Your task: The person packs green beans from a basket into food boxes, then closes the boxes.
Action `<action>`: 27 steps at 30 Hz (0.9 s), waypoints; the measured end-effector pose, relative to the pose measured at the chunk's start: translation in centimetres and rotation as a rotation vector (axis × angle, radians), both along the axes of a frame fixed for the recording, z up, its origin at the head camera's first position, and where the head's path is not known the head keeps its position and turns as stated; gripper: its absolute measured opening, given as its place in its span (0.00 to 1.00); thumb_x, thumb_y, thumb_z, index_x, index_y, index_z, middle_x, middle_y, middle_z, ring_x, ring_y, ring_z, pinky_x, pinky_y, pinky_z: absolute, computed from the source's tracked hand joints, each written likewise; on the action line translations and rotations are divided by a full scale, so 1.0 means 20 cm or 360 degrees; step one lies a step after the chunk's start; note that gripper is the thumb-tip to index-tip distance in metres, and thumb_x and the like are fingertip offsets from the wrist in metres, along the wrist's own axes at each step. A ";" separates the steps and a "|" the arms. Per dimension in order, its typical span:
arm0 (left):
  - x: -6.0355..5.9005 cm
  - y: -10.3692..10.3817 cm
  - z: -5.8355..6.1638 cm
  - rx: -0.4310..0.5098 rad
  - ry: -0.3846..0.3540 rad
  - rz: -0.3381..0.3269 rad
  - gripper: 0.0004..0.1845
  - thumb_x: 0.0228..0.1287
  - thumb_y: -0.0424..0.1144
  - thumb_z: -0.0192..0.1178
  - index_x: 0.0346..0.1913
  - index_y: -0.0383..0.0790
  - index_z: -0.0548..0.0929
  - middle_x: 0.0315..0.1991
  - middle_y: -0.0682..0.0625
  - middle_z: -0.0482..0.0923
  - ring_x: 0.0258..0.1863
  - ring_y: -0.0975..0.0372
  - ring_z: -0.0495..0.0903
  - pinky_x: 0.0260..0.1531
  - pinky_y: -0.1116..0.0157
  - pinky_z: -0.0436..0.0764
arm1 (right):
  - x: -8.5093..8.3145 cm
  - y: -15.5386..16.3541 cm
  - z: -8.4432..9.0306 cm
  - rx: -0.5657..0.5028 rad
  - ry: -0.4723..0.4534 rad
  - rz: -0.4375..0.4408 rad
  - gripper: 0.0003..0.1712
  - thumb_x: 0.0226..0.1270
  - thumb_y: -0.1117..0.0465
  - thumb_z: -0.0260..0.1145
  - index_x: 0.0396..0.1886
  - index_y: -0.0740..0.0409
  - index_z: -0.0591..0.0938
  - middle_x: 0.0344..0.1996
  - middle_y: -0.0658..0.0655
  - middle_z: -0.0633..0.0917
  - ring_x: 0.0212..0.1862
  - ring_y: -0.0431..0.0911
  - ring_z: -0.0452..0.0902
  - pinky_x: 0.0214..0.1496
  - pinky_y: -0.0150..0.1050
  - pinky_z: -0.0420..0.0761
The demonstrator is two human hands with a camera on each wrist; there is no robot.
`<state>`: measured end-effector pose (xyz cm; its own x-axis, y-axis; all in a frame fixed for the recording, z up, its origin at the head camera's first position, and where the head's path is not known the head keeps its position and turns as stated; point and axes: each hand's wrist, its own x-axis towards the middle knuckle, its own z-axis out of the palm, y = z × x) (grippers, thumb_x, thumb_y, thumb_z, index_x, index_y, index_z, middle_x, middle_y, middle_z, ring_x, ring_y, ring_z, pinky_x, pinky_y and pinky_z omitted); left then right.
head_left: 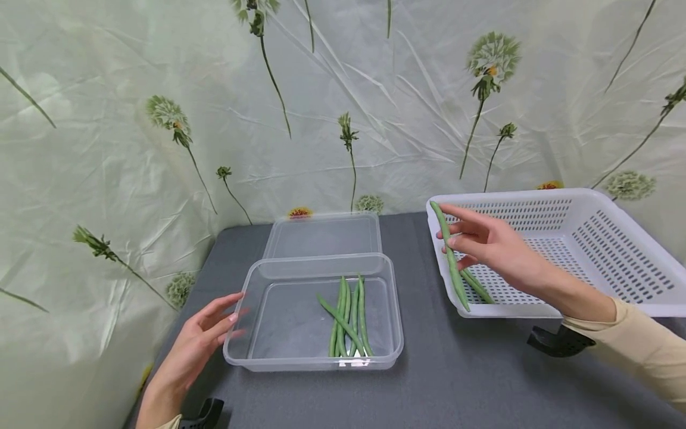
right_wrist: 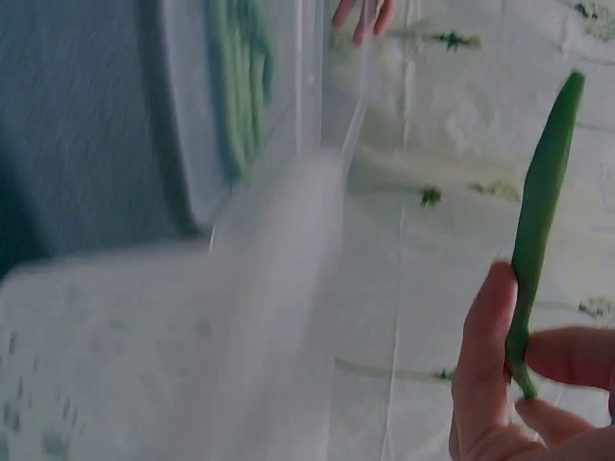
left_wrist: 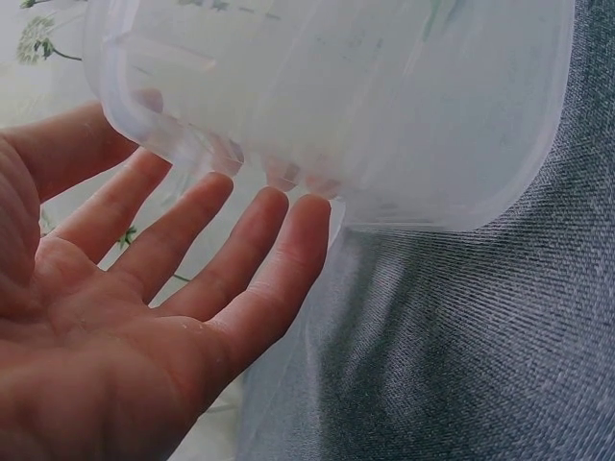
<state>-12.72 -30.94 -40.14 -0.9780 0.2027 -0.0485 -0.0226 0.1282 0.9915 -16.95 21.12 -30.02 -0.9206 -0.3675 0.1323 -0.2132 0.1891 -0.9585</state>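
Observation:
My right hand (head_left: pixel 490 244) pinches a green bean (head_left: pixel 449 253) between thumb and fingers, above the left end of a white perforated basket (head_left: pixel 605 196). In the right wrist view the held green bean (right_wrist: pixel 545 192) points upward from the fingertips. Another green bean (head_left: pixel 476 286) lies in the basket below that hand. My left hand (head_left: pixel 195 342) has its fingertips at the left wall of a clear plastic container (head_left: pixel 289 360); the left wrist view shows its fingers (left_wrist: pixel 259 259) extended, touching that wall. Several green beans (head_left: pixel 343 316) lie inside the container, one slanting across the others.
Behind the container lies a clear lid (head_left: pixel 324 235) on the grey cloth (head_left: pixel 423 381). A pale sheet (head_left: pixel 321 119) with a dandelion print hangs at the back and left. The basket stands to the right of the container, a strip of cloth between them.

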 end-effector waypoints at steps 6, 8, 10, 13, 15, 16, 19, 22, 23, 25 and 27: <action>-0.01 0.01 0.00 0.0012 0.0016 0.0001 0.25 0.75 0.34 0.53 0.71 0.33 0.65 0.70 0.46 0.65 0.62 0.61 0.74 0.52 0.57 0.81 | 0.04 -0.11 -0.03 -0.0042 0.0020 -0.0003 0.33 0.73 0.64 0.62 0.75 0.51 0.64 0.53 0.62 0.82 0.49 0.47 0.82 0.40 0.47 0.85; -0.01 0.01 0.01 0.0009 0.0014 0.0000 0.25 0.75 0.34 0.53 0.71 0.33 0.65 0.71 0.46 0.65 0.62 0.62 0.74 0.52 0.57 0.81 | 0.05 -0.14 -0.05 -0.0061 0.0021 0.0013 0.33 0.73 0.64 0.62 0.75 0.53 0.65 0.54 0.63 0.81 0.48 0.48 0.82 0.39 0.47 0.85; -0.01 0.01 0.01 0.0002 0.0009 -0.0005 0.25 0.75 0.35 0.53 0.71 0.34 0.65 0.71 0.45 0.65 0.62 0.62 0.74 0.52 0.58 0.80 | 0.06 -0.17 -0.06 -0.0093 0.0023 0.0031 0.32 0.72 0.65 0.62 0.74 0.54 0.66 0.54 0.63 0.81 0.46 0.50 0.83 0.38 0.48 0.85; -0.01 0.01 0.01 0.0001 0.0002 -0.0008 0.25 0.75 0.35 0.54 0.71 0.34 0.65 0.71 0.45 0.64 0.62 0.62 0.74 0.52 0.58 0.80 | 0.07 -0.22 -0.09 -0.0153 0.0006 0.0052 0.32 0.72 0.66 0.62 0.74 0.54 0.66 0.55 0.65 0.80 0.44 0.53 0.84 0.36 0.49 0.86; -0.01 0.02 0.01 0.0003 0.0000 -0.0005 0.26 0.75 0.35 0.54 0.71 0.33 0.65 0.71 0.45 0.64 0.62 0.63 0.74 0.52 0.58 0.80 | 0.08 -0.25 -0.10 -0.0212 -0.0037 0.0051 0.32 0.72 0.67 0.62 0.74 0.53 0.66 0.55 0.66 0.79 0.43 0.55 0.85 0.35 0.51 0.86; -0.01 0.02 0.01 0.0003 -0.0003 -0.0004 0.26 0.75 0.35 0.54 0.71 0.33 0.65 0.71 0.45 0.64 0.62 0.63 0.74 0.52 0.58 0.80 | 0.09 -0.27 -0.10 -0.0240 -0.0063 0.0048 0.32 0.72 0.67 0.62 0.74 0.53 0.66 0.56 0.66 0.79 0.43 0.56 0.85 0.34 0.52 0.86; -0.01 0.02 0.01 0.0000 -0.0008 0.0000 0.26 0.75 0.35 0.54 0.71 0.34 0.65 0.71 0.45 0.65 0.62 0.63 0.74 0.52 0.58 0.80 | 0.10 -0.34 -0.13 -0.0296 -0.0102 0.0049 0.32 0.72 0.68 0.61 0.74 0.54 0.66 0.55 0.67 0.79 0.41 0.58 0.85 0.33 0.52 0.85; 0.00 0.01 0.01 0.0001 -0.0005 0.0000 0.26 0.75 0.35 0.54 0.71 0.34 0.65 0.71 0.45 0.65 0.62 0.62 0.74 0.52 0.57 0.80 | 0.11 -0.41 -0.16 -0.0326 -0.0110 0.0075 0.32 0.72 0.69 0.61 0.74 0.54 0.66 0.54 0.67 0.79 0.40 0.60 0.85 0.31 0.52 0.85; 0.00 0.01 0.01 0.0004 -0.0002 0.0001 0.26 0.75 0.35 0.54 0.71 0.34 0.65 0.71 0.45 0.64 0.62 0.62 0.74 0.52 0.57 0.80 | 0.11 -0.44 -0.17 -0.0330 -0.0110 0.0086 0.32 0.72 0.69 0.60 0.74 0.54 0.66 0.54 0.67 0.79 0.40 0.60 0.85 0.31 0.51 0.85; 0.00 0.01 0.01 0.0006 0.0005 -0.0001 0.25 0.75 0.35 0.54 0.71 0.33 0.65 0.71 0.44 0.64 0.62 0.61 0.74 0.52 0.57 0.80 | 0.11 -0.49 -0.20 -0.0335 -0.0119 0.0108 0.32 0.71 0.70 0.59 0.74 0.53 0.66 0.53 0.67 0.79 0.39 0.61 0.84 0.31 0.51 0.85; 0.00 0.00 0.01 0.0006 0.0005 -0.0002 0.25 0.75 0.35 0.54 0.71 0.33 0.65 0.71 0.44 0.64 0.62 0.62 0.74 0.52 0.57 0.80 | 0.11 -0.53 -0.23 -0.0328 -0.0128 0.0130 0.33 0.71 0.71 0.58 0.74 0.53 0.66 0.53 0.66 0.78 0.39 0.59 0.85 0.30 0.50 0.86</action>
<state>-12.64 -30.84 -40.02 -0.9780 0.2040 -0.0443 -0.0190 0.1243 0.9921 -14.83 10.52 -34.57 -0.8994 -0.4143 0.1396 -0.1411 -0.0271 -0.9896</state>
